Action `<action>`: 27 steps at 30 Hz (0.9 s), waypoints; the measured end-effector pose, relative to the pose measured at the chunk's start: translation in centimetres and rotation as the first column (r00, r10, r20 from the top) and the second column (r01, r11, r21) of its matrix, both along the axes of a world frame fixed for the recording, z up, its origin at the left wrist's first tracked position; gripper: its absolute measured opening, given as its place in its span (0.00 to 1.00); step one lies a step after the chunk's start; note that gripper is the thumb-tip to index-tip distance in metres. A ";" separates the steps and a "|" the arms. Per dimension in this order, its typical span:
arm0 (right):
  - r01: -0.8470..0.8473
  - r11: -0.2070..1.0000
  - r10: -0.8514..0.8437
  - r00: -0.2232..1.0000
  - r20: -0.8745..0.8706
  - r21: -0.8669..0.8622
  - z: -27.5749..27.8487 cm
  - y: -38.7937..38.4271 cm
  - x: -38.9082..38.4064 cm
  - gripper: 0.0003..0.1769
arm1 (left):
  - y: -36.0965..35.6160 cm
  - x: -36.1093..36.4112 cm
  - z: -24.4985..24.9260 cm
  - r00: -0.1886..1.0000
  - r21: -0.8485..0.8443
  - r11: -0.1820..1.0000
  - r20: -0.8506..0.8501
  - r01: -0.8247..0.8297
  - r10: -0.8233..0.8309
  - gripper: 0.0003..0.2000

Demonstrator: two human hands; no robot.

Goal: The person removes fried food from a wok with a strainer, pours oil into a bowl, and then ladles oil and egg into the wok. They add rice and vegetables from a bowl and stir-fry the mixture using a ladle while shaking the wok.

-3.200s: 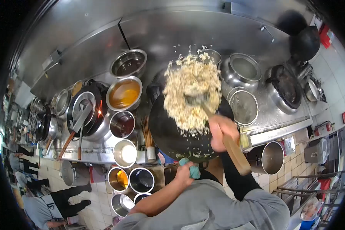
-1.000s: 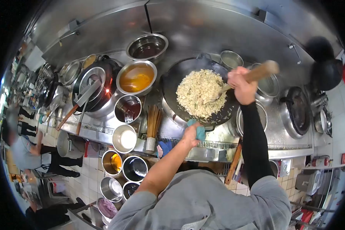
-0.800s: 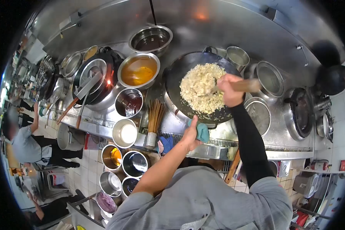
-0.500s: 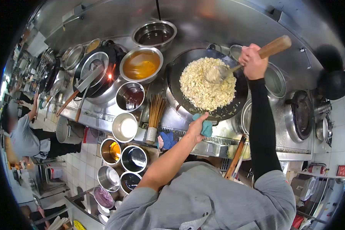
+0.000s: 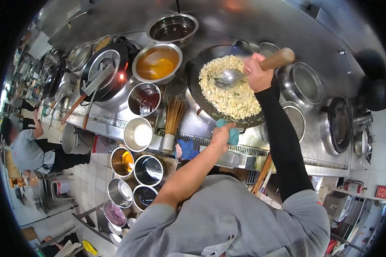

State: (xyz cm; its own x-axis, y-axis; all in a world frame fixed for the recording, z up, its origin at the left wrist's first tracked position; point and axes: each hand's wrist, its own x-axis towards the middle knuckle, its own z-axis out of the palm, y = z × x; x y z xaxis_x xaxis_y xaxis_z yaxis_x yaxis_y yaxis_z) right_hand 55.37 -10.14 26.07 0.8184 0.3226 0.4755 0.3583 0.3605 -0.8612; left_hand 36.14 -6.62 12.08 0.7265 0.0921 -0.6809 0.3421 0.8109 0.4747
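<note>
A black wok (image 5: 194,81) on the stove holds a heap of fried rice (image 5: 235,101) flecked with egg and bits of green. My right hand (image 5: 259,76) is closed around a ladle with a thick wooden handle (image 5: 279,58). The ladle's metal bowl (image 5: 228,79), blurred by motion, is in the rice at the upper left of the heap. At the wok's near edge, my left hand (image 5: 221,135) grips a folded green cloth (image 5: 233,133) against the rim; the wok's near handle is mostly hidden there.
Left of the wok stand a bowl of orange oil (image 5: 158,64), a bowl of dark liquid (image 5: 172,29) and a bamboo brush (image 5: 173,118). Several seasoning pots (image 5: 149,173) sit nearer. A second wok (image 5: 120,55) is beyond, strainers (image 5: 308,83) lie right, and another person (image 5: 28,147) stands far left.
My right hand and the ladle have moved left and slightly down, with the ladle bowl shifting left through the rice. My left hand keeps its grip; wok and counter sit slightly differently in view.
</note>
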 end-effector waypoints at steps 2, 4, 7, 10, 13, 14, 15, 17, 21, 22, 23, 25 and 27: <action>0.086 0.992 -0.099 0.984 -0.146 -0.096 3.9 -1.9 0.1 0.15 | -0.1 0.0 0.9 1.000 0.022 1.000 -0.019 -0.007 0.007 0.06; -0.055 0.994 0.032 0.969 -0.246 -0.089 7.3 -6.4 2.5 0.13 | 0.0 -0.3 1.6 1.000 0.016 1.000 -0.014 0.026 -0.026 0.07; -0.163 0.985 0.170 0.954 -0.248 0.050 10.1 -12.4 2.4 0.14 | 0.2 -0.3 1.0 1.000 0.008 1.000 -0.002 0.025 -0.025 0.06; 0.130 0.987 -0.107 0.972 -0.211 0.099 3.6 -8.1 -0.1 0.17 | 0.0 0.1 -1.1 0.997 -0.003 0.999 0.060 0.042 -0.041 0.05; 0.226 0.963 -0.193 0.958 -0.213 0.146 -0.1 -3.1 0.3 0.14 | -0.4 0.1 -0.2 0.999 0.010 0.999 0.008 0.048 -0.048 0.06; 0.149 0.978 -0.119 0.974 -0.195 0.148 1.0 -2.7 0.1 0.13 | -0.6 0.1 -0.1 0.999 -0.002 0.999 0.004 0.034 -0.034 0.05; 0.112 0.973 -0.076 0.981 -0.180 0.199 2.6 -2.8 -0.5 0.13 | -0.8 0.0 -0.1 1.000 -0.017 1.000 -0.003 0.014 -0.014 0.04; -0.158 0.943 0.248 0.919 -0.306 0.292 5.9 -7.0 -2.8 0.15 | -0.2 0.5 0.5 1.000 -0.006 1.000 0.002 -0.022 0.022 0.03; -0.100 0.993 0.102 0.994 -0.024 0.063 3.9 -8.9 -8.7 0.15 | -0.1 0.3 0.4 0.997 0.006 0.998 0.034 -0.067 0.067 0.03; 0.010 0.999 -0.008 0.999 -0.041 0.033 0.7 -7.9 -8.2 0.12 | -0.3 0.2 -0.3 0.996 -0.008 0.998 0.056 -0.066 0.067 0.03; 0.105 0.994 -0.106 0.994 0.023 0.037 -1.6 -6.7 -6.2 0.10 | -0.2 0.3 -0.8 1.000 -0.002 1.000 0.022 0.009 -0.009 0.05; 0.130 0.986 -0.131 0.991 0.002 0.107 -1.4 -4.7 -2.8 0.09 | -0.4 0.4 -2.1 1.000 0.000 1.000 0.023 -0.003 0.003 0.05; 0.058 0.979 -0.030 0.989 -0.146 0.197 3.3 -4.2 -3.1 0.12 | -0.3 0.3 0.3 1.000 0.003 1.000 0.015 -0.016 0.016 0.05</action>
State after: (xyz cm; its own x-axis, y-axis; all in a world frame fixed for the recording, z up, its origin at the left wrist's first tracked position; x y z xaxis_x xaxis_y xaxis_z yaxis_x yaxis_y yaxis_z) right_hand 52.24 -14.35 29.38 0.8934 0.1946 0.4050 0.2572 0.5177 -0.8160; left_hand 36.42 -6.95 12.42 0.7348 0.1061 -0.6699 0.3217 0.8150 0.4820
